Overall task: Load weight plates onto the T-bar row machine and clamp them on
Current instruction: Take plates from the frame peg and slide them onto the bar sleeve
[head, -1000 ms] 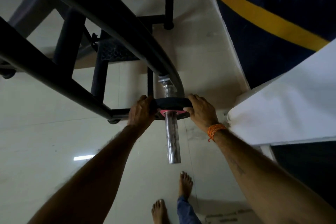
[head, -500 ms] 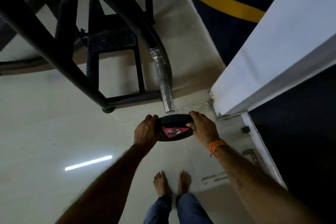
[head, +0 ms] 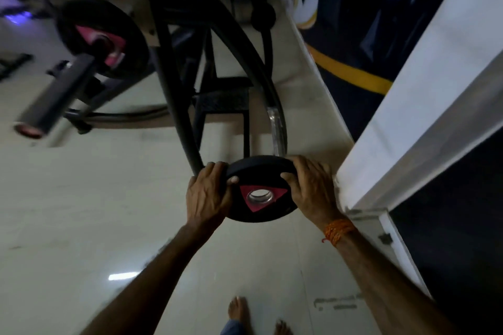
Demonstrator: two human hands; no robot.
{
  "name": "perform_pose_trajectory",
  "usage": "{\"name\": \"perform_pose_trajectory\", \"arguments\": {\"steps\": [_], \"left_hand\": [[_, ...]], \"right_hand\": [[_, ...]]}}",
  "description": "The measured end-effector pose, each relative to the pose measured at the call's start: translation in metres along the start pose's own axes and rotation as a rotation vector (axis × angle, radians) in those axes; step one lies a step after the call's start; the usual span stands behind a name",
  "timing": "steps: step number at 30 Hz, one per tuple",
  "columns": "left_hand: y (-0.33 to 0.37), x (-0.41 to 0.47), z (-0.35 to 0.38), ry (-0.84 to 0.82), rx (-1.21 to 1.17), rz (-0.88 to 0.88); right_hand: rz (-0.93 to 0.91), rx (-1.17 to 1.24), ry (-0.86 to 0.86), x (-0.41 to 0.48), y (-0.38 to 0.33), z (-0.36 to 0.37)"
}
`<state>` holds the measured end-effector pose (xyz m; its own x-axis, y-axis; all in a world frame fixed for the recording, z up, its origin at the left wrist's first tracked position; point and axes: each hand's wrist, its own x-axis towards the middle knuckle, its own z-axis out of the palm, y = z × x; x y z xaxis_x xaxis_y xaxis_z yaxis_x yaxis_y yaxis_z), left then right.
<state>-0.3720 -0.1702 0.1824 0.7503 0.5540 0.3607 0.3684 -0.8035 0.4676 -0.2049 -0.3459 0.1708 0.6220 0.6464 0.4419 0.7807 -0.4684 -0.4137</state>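
Observation:
A small black weight plate [head: 261, 171] with a red triangle round its steel-lined hole is held in front of me with both hands. My left hand [head: 208, 196] grips its left rim and my right hand [head: 313, 190] grips its right rim. The plate is off the chrome sleeve [head: 277, 130] of the black machine frame [head: 174, 95]; the sleeve's end is hidden just behind the plate's far edge. On the left, a larger black plate [head: 100, 38] with a red mark sits on another arm of the machine.
A black padded bar [head: 57, 95] sticks out toward me at left. A white ledge [head: 408, 106] and dark wall close in on the right, near my right hand. Pale tiled floor [head: 81, 212] lies below. My bare feet [head: 239, 310] show at the bottom.
A second ago the plate was on the chrome sleeve. It has come off the sleeve's end toward me, still held by both hands, and my view has lifted to show more of the machine.

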Motion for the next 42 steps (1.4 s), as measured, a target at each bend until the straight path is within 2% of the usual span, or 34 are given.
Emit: {"name": "perform_pose_trajectory", "arguments": {"steps": [4,9,15,21,26,32,42], "left_hand": [[-0.016,-0.007,-0.070,0.192,0.050,0.007],[-0.061,-0.014,-0.153,0.342,0.117,0.001],[-0.149,-0.015,-0.243,0.402,0.133,-0.007],[-0.231,0.014,-0.305,0.400,0.145,0.033],[-0.264,0.050,-0.318,0.365,0.128,0.062],[-0.283,0.076,-0.307,0.334,0.083,0.139],[-0.292,0.141,-0.282,0.291,0.046,0.089]], "right_hand": [[-0.136,0.050,0.118,0.021,-0.075,-0.017],[-0.243,0.061,0.214,0.047,-0.167,-0.009],[-0.338,0.061,0.322,0.074,-0.291,0.030],[-0.281,0.060,0.319,0.109,-0.377,0.078],[-0.238,0.006,0.327,0.142,-0.401,0.097],[-0.206,-0.013,0.381,0.156,-0.396,0.117],[-0.153,0.062,0.375,0.216,-0.376,0.146]]}}
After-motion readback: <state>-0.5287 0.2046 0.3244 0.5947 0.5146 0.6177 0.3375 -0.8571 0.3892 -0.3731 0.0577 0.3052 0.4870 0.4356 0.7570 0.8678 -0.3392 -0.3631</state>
